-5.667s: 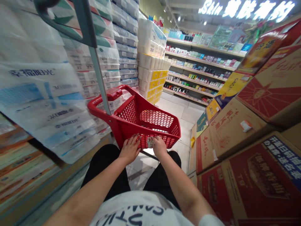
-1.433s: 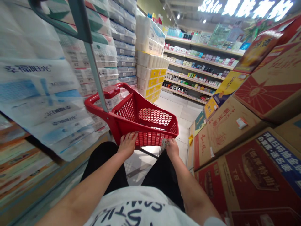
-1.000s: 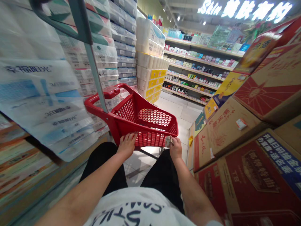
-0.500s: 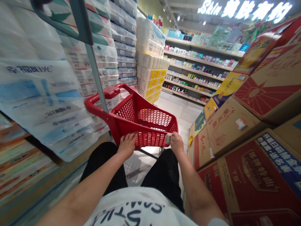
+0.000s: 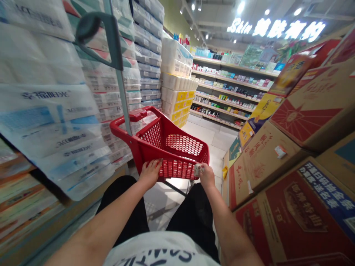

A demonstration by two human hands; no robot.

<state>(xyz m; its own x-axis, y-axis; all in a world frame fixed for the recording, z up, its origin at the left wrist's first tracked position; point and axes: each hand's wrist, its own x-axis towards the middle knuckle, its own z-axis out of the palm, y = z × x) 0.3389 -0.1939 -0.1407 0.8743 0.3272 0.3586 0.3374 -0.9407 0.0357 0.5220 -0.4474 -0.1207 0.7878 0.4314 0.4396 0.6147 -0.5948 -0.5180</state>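
Note:
A red plastic shopping cart (image 5: 177, 168) with perforated basket walls stands before my knees, its tall grey handle (image 5: 118, 48) rising at the left. My left hand (image 5: 150, 173) is closed over the near rim of the basket, towards its handle end. At the other end of the same side, my right hand (image 5: 206, 176) pinches a crumpled greyish-white cloth (image 5: 198, 170) against the outer wall near the corner. The fingertips behind the cloth are partly hidden. Looking through the holes, I cannot make out anything inside the basket.
Stacked packs of tissue paper (image 5: 55, 122) rise close on the left, with more paper packs (image 5: 177, 87) beyond the cart. Cardboard boxes (image 5: 291, 214) are piled close on the right. Shelves of small cosmetics (image 5: 227, 87) line the back, past a tiled floor (image 5: 215, 135).
My view has tilted slightly, so the cart handle sits further right and lower. The cloth and my right hand have shifted a little downward in view; my left hand stays on the rim.

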